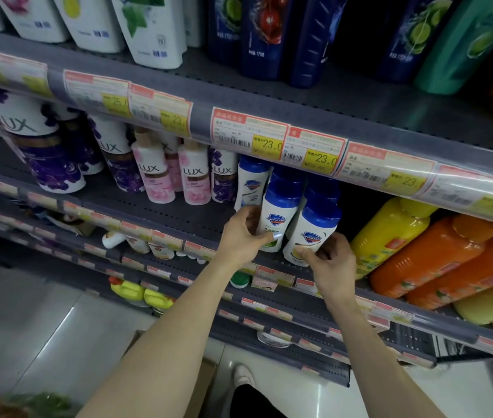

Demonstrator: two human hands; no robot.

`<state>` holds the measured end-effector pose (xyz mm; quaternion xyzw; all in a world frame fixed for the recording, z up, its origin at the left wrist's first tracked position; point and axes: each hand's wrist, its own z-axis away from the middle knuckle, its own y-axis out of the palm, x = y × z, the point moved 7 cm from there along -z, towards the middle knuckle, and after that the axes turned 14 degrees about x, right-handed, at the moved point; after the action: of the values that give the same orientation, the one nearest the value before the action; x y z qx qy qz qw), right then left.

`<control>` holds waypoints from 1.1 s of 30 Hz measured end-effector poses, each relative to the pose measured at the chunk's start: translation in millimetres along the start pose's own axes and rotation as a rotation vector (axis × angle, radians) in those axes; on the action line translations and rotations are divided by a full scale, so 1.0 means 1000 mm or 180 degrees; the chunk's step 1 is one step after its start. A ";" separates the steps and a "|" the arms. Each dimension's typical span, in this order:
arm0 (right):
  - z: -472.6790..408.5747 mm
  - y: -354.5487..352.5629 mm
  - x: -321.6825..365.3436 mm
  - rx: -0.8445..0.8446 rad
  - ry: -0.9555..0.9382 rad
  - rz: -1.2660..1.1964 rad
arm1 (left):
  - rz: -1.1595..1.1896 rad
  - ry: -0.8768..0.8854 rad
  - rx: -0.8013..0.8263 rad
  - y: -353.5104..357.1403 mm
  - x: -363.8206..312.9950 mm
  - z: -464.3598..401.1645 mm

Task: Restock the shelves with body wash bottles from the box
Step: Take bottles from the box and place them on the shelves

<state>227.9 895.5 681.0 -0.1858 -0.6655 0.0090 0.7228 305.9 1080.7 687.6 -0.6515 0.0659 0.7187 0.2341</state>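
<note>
Two white body wash bottles with blue caps stand at the front of the middle shelf (161, 212), and both hands are on them: the left hand (243, 233) is clamped around the lower part of the left bottle (277, 220), fingers curled round its side, while the right hand (331, 260) pinches the base of the right bottle (311, 233), which leans a touch to the left. Just behind the hands, more blue-capped white bottles (251, 182) are lined up in rows, deeper under the shelf edge. Out beyond the left hand stand pink Lux bottles (194, 176), then purple-flowered ones (43, 152). Past the right hand lie a glossy yellow bottle (390, 233) and orange bottles (438, 254), tipped on their sides. The shelving is grey perforated metal with price tags (269, 137) in clear strips along each edge. Above the hands sit tall white pouches (149, 28) and dark blue bottles (263, 34). Below the forearms, a pale tiled floor (46, 321) and a brown cardboard box edge (206, 384).
</note>
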 end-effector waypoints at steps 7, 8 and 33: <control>0.004 0.001 0.005 0.0002 -0.0025 -0.0013 | -0.0246 0.0082 -0.0051 0.000 0.000 0.007; 0.004 0.002 0.005 -0.0001 -0.0023 -0.0023 | -0.0260 0.0094 -0.0054 0.000 0.000 0.007; 0.092 0.095 -0.014 0.0212 0.0213 -0.0391 | 0.0913 -0.0261 -0.0487 -0.069 0.079 0.102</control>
<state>159.4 1004.1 644.7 -0.1207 -0.6504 -0.0194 0.7496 239.2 1202.4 640.5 -0.6215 0.0938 0.7736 0.0813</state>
